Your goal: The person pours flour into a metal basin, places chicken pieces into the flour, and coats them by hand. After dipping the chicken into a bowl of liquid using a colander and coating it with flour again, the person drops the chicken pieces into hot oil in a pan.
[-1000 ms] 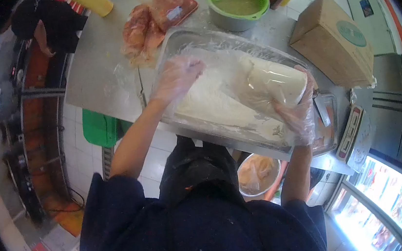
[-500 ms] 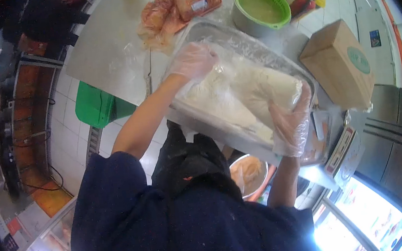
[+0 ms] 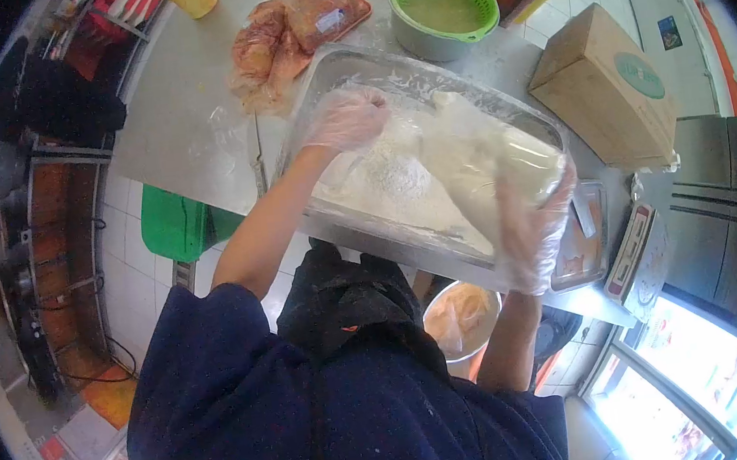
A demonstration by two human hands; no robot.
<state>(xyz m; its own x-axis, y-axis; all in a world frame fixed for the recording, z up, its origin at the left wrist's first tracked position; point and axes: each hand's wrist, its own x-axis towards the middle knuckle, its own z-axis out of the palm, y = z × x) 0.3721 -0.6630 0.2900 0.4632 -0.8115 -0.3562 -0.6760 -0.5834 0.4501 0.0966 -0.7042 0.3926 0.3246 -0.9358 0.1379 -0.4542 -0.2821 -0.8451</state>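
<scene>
Since your right hand is clamped around the right end of that clear bag, it's the nearer one; the bag slants leftward across the tray. Left hand's apart, fingers curled, can't tell if pinching plastic.

The person wore a dark navy top with loose short sleeves, the left sleeve at ten o'clock from its middle, the right sleeve at three. At twelve o'clock showed a black lower garment bearing a small orange-red mark. Thin, clear, wrinkled plastic gloves covered the left hand and right hand, ending near the wrists.
</scene>
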